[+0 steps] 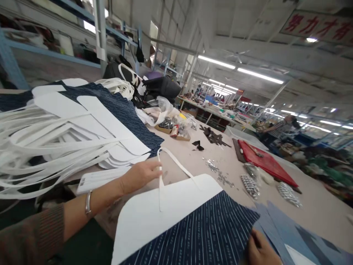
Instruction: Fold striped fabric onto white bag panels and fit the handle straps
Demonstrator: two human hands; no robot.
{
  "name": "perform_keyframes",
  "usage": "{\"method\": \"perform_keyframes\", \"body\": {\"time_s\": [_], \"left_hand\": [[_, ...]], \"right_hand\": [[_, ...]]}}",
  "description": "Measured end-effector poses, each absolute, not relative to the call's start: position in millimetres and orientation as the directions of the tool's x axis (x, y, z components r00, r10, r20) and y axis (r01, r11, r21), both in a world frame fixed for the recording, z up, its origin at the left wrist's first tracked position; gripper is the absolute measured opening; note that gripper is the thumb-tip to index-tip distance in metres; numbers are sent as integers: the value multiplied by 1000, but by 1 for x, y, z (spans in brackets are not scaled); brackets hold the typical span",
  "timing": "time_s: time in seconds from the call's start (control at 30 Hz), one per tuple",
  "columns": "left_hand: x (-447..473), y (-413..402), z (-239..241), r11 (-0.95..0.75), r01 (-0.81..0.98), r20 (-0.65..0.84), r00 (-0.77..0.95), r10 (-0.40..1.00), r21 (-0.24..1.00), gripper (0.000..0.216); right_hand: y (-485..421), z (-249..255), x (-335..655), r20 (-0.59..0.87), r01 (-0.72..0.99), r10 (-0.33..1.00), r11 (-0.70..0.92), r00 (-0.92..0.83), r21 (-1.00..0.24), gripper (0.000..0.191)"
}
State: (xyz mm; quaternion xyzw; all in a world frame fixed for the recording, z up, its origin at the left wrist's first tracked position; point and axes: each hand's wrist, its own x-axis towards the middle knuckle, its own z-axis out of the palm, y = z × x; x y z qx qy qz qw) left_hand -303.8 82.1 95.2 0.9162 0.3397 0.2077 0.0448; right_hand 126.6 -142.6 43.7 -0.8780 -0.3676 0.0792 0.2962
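A flat bag panel (162, 209) lies before me, its upper part white and its lower part navy striped fabric (204, 224). From the white edge rises a looped white strap (176, 161), both ends on the panel. My left hand (143, 175) pinches this strap near its left side, fingers closed round it. At the lower right, my right hand (261, 248) grips the corner of the navy fabric between thumb and fingers; part of that hand is cut off by the frame. Blue denim-like pieces (292, 228) lie just beyond the right hand.
Stacked white-and-navy panels (110, 129) with many white straps (49, 147) cover the left side. Loose metal bits (217, 171), bags of metal parts (250, 186), a red pad (266, 162) and dark strips (213, 136) lie on the table. A person (284, 127) is in the background.
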Motion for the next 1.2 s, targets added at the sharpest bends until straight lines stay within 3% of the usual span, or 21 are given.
{"method": "perform_keyframes", "body": {"time_s": [0.1, 0.2, 0.33, 0.43, 0.53, 0.73, 0.97, 1.1, 1.2], "left_hand": [[-302, 85, 90, -565, 750, 284, 490, 824, 343, 29], [-307, 80, 90, -407, 787, 134, 392, 910, 464, 23], [-311, 62, 88, -318, 768, -54, 415, 908, 556, 21], [-297, 47, 87, -327, 751, -91, 455, 886, 573, 26], [-268, 45, 89, -380, 743, -102, 512, 853, 551, 39], [-218, 79, 91, -399, 805, -208, 523, 826, 440, 51], [-209, 110, 94, -381, 805, -405, 568, 717, 456, 52], [-207, 128, 100, -322, 745, -546, 655, 523, 584, 35], [-202, 133, 104, -223, 695, -599, 709, 373, 684, 37]], "right_hand": [[-138, 56, 128, 119, 584, 631, -609, 767, -536, 51], [-124, 72, 116, 141, 523, 571, -589, 809, -616, 52], [-85, 72, 84, 173, 687, 779, -395, 602, -610, 43], [-57, 59, 49, 124, 716, 907, -228, 403, -660, 36], [-44, 48, 12, 51, 585, 953, -140, 297, -799, 34], [-54, 43, -21, -3, 503, 971, -126, 239, -855, 28], [-66, 47, -18, -115, 510, 976, -194, 182, -838, 29], [-64, 49, -16, -155, 490, 977, -208, 148, -847, 25], [-62, 48, -13, -183, 475, 974, -226, 134, -851, 21]]}}
